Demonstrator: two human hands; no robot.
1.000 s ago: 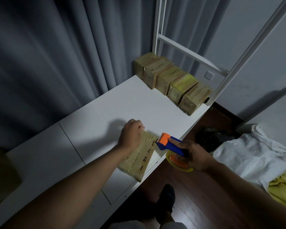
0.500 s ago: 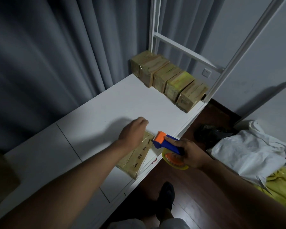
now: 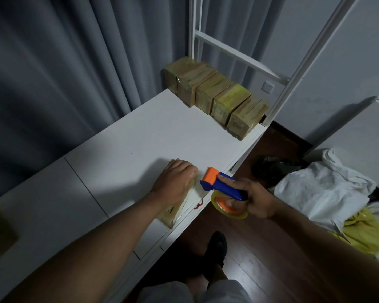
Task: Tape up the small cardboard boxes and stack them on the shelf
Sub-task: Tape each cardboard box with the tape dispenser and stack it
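Note:
A small tape-wrapped cardboard box lies flat near the front edge of the white table. My left hand rests on top of it with the fingers laid over its far end, hiding most of the box. Just to the right, my right hand grips the blue handle of a tape dispenser. Its orange head points at the box's far end, and its tape roll hangs off the table edge. Several taped boxes stand side by side at the table's far end, under the white shelf frame.
Grey curtains hang behind the table. On the dark wooden floor to the right lie a white cloth, a yellow bag and a black bag. My shoe stands below the table edge.
My left hand has gone from a fist on the box to fingers laid flatter over its far end. The dispenser stays beside the box; the view has shifted slightly.

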